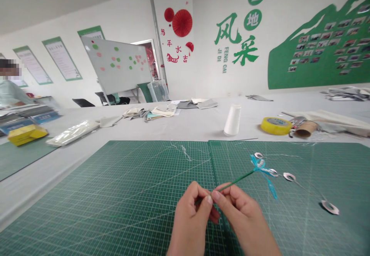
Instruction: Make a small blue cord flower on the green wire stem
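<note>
Both of my hands meet over the green cutting mat, pinching a thin green stem point(239, 179) of a craft flower. My left hand point(193, 209) grips its lower end between thumb and forefinger. Just beside it, my right hand point(239, 206) is closed on the stem a little higher up. From there the stem slants up to the right and ends in a blue flower head point(260, 164) with whitish beads or strands and a hanging blue loop point(272, 189). Near the head, small pale oval pieces point(289, 177) on thin wires lie on the mat. The stem's lowest tip is hidden by my fingers.
Two cutting mats point(115, 179) cover the near table. Loose white thread point(185, 154) lies at their back. Behind stand a white thread cone point(232, 120), yellow tape point(276, 126) and a cardboard tube point(305, 129). Fabric pieces point(164, 110) lie farther back. A person point(13, 88) is at far left.
</note>
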The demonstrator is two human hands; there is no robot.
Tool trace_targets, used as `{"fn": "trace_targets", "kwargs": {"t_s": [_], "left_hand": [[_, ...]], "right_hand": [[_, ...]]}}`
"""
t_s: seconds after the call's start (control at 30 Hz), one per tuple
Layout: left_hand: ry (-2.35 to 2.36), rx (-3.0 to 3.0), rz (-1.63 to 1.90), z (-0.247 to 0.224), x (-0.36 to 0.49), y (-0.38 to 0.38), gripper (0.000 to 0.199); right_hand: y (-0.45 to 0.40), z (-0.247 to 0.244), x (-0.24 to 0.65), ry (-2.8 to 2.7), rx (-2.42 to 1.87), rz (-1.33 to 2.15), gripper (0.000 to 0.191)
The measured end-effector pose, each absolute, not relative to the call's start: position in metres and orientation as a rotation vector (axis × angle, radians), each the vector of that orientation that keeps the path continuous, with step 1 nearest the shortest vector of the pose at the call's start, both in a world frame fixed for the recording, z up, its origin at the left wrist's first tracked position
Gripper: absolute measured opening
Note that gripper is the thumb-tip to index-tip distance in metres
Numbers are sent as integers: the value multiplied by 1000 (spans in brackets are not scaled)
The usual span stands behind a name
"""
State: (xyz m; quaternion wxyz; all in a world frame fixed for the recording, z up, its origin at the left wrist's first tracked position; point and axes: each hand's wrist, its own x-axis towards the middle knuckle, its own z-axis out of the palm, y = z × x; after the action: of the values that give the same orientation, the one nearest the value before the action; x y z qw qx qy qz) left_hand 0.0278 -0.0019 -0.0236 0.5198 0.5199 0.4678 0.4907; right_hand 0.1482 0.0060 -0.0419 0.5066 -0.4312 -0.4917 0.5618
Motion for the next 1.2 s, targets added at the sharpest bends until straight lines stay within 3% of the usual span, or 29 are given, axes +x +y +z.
{"fn": "trace_targets", "kwargs": {"t_s": [0.2, 0.4, 0.47, 0.63, 0.87, 1.2], "left_hand": [[1303, 1405, 827, -16, 16, 1, 14], [1175, 1347, 1110, -3, 0, 4, 23], [1011, 1213, 1068, -2, 2, 3, 18], [865, 1041, 902, -9, 9, 3, 38], [988, 1185, 754, -6, 3, 3, 25], [1151, 1281, 892, 1, 4, -1, 17]], "right_hand": [[8, -35, 159, -1150, -1160, 1327, 33], [7, -31, 167, -1197, -1180, 1330, 33], [7, -29, 165, -1250, -1177, 1346, 34], [7, -26, 163, -1409, -1068, 1373, 33], [5, -26, 171, -1482, -1096, 1322, 28], [6, -29, 167, -1612, -1156, 1121, 29]]}}
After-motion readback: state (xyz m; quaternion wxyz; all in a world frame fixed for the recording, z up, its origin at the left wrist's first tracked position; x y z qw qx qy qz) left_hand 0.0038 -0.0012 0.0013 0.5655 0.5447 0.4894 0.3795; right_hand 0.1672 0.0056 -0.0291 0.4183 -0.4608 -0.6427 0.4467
